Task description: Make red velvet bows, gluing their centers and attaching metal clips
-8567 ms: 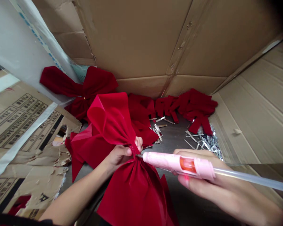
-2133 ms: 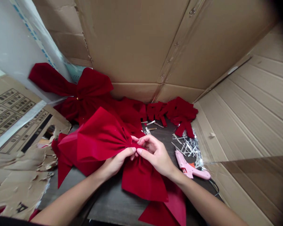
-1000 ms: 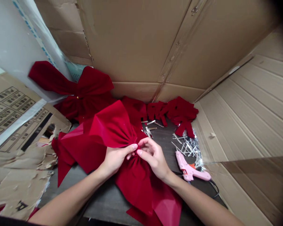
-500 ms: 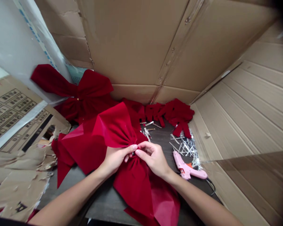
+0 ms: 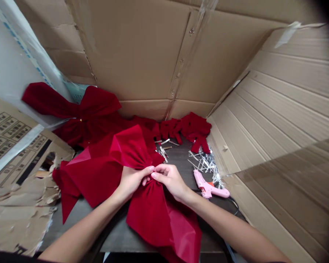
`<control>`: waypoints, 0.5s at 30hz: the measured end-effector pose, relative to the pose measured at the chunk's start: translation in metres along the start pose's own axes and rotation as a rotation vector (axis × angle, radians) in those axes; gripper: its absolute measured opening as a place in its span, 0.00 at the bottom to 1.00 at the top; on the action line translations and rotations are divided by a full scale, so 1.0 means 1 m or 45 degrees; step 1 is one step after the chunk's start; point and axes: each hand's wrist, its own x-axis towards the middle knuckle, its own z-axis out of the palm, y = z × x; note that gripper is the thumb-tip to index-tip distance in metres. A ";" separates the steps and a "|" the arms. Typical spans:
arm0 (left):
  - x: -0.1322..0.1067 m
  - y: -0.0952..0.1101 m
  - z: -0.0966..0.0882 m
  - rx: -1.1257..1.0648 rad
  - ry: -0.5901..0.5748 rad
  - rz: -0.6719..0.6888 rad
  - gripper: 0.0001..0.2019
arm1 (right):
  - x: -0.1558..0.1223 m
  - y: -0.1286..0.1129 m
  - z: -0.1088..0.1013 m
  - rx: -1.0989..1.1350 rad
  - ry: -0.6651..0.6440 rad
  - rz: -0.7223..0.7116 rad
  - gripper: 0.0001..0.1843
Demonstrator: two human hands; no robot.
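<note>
A red velvet bow [image 5: 94,175] lies at the table's [image 5: 112,233] near edge, its left hand [image 5: 133,181] and right hand [image 5: 170,179] pinching the centre to keep the pleats gathered, a pink glue gun [image 5: 208,189] within reach.

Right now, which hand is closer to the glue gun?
The right hand; the pink glue gun lies off to its right, untouched. The left hand is farther, across the gathered middle of the red velvet bow.
</note>
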 end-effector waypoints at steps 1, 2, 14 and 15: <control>0.001 -0.001 0.000 0.016 0.000 -0.001 0.16 | 0.001 0.001 -0.001 -0.014 0.000 0.006 0.12; 0.003 -0.003 -0.001 0.033 -0.005 -0.004 0.16 | 0.001 0.003 -0.002 -0.029 -0.007 0.011 0.12; 0.020 -0.006 -0.014 0.290 -0.404 -0.318 0.30 | -0.001 0.026 -0.031 -0.392 0.026 0.072 0.10; 0.017 -0.003 -0.016 0.312 -0.456 -0.359 0.32 | -0.001 0.028 -0.032 -0.419 0.041 0.058 0.09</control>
